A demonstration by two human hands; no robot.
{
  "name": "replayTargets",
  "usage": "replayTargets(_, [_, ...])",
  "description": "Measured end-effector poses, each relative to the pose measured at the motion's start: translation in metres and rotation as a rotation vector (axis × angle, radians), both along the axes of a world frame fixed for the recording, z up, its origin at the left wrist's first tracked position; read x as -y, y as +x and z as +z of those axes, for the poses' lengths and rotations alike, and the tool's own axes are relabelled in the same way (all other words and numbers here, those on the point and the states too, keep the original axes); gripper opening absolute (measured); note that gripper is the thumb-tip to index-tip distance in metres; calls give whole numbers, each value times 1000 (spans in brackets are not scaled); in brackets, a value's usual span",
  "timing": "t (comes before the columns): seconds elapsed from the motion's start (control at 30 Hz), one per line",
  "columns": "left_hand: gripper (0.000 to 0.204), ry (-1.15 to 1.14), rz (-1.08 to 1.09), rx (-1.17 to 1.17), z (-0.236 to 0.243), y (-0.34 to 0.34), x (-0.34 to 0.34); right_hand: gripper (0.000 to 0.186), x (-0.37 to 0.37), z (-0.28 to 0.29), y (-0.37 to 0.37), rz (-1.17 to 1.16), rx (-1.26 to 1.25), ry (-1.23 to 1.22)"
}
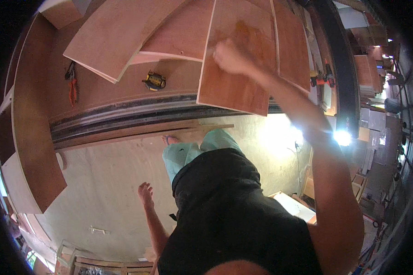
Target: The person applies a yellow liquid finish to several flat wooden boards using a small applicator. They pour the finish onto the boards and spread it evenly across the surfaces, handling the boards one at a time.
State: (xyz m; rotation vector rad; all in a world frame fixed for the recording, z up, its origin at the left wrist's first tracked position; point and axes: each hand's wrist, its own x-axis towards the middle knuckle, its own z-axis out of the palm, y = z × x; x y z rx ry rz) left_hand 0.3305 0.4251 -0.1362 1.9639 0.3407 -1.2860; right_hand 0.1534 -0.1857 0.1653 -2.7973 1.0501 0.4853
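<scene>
My right hand [230, 57] is closed over a reddish-brown plywood board [236, 89] on the bench. Whatever its fingers hold, if anything, is hidden. A darker, wet-looking patch shows on the board just beyond that hand. My left hand [145, 195] hangs low by my side, away from the bench, its fingers loosely curled and apart with nothing in them. Left of the board lie a yellow-and-black tape measure [154, 80] and pliers with red handles [72, 90]. Another plywood panel [119, 34] rests farther back on the left.
A second board [291, 46] lies right of the worked one. Beyond it is a red-and-black power tool [323, 79]. A tall wooden panel [34, 123] stands at left. Two bright lights glare near my right forearm, and a cable [299, 165] hangs below one.
</scene>
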Motion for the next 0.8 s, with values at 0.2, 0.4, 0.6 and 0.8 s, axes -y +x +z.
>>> replayTargets(0.2, [33,-225,-12,92,2,33,76,26,-88,48,14,0,172,197])
replayTargets(0.4, [26,-368,-166,269,52,69,191,28,73,35,-29,-135,199,-240])
replayTargets(0.6, [27,-416,-261,341,80,72,202,29,28,2,2,32,99,-151])
replayTargets(0.8, [30,-231,-194,156,34,44,138,29,93,16,-66,-349,67,-194])
